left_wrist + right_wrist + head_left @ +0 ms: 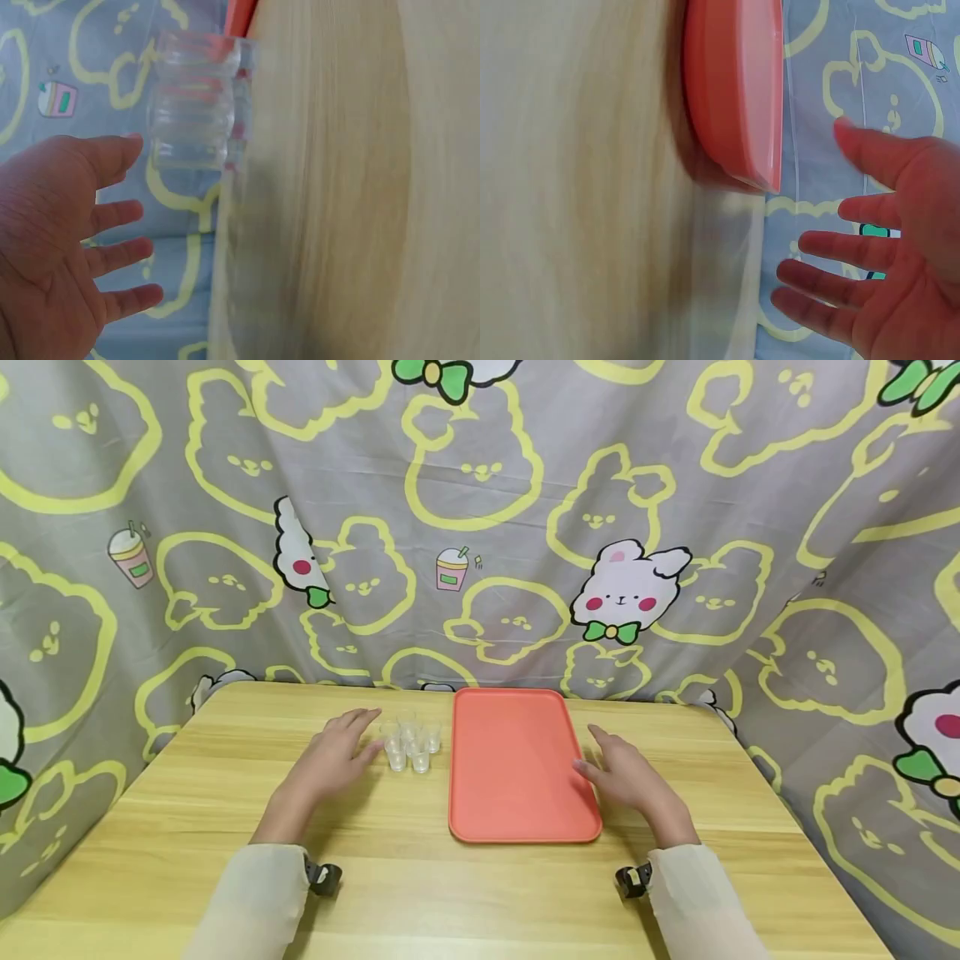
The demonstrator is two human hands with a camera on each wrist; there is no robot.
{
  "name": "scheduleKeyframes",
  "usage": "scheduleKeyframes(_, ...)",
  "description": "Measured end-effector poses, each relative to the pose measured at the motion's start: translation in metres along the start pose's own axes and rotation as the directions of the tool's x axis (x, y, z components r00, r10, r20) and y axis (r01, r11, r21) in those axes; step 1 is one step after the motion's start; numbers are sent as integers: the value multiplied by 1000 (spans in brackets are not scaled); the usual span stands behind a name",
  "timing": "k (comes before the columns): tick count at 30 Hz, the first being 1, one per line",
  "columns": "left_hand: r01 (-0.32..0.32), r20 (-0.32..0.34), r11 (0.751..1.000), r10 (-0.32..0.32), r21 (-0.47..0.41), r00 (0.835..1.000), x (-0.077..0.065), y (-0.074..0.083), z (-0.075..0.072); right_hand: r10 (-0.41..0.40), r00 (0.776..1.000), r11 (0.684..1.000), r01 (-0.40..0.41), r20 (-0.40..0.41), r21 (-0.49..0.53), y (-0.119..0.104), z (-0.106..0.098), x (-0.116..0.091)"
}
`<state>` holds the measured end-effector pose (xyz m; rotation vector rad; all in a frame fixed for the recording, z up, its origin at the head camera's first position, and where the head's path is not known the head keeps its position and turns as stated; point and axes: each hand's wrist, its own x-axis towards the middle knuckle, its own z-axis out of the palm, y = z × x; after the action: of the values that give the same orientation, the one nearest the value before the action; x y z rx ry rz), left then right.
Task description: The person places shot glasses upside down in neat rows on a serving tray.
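Note:
Several small clear glasses (397, 758) stand in a cluster on the wooden table, just left of a red tray (517, 768). My left hand (335, 756) is beside the glasses on their left, its fingers spread and holding nothing. In the left wrist view the thumb is nearest to the glasses (191, 124), with a gap between. My right hand (624, 770) hovers by the tray's right edge, fingers extended and nothing in them. The right wrist view shows the tray (735, 82) apart from the spread fingers.
The wooden table (420, 893) reaches back to a grey curtain (517, 510) with yellow cartoon outlines. Black wrist cameras (325, 879) are strapped at both sleeve cuffs. The tray lies flat, its long side running away from me.

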<state>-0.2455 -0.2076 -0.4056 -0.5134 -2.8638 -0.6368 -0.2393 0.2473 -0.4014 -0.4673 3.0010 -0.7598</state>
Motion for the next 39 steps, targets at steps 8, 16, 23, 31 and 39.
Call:
scheduleKeyframes(8,28,44,999,-27,-20,999,4,-16,9,42,998,995,-46,47,91,4,6,1)
scheduleKeyframes(16,62,73,986,-51,-153,996,13,-23,14,49,997,984,-58,57,167,7,13,1)
scheduleKeyframes(23,62,85,974,-44,-217,995,19,-25,17,57,997,975,-65,45,210,9,16,1)
scheduleKeyframes(31,33,85,971,-13,-236,996,26,-27,20,136,989,943,-148,58,298,9,18,0)
scheduleKeyframes(39,13,60,957,5,-288,998,33,-32,27,159,985,892,-173,69,418,13,18,-3)
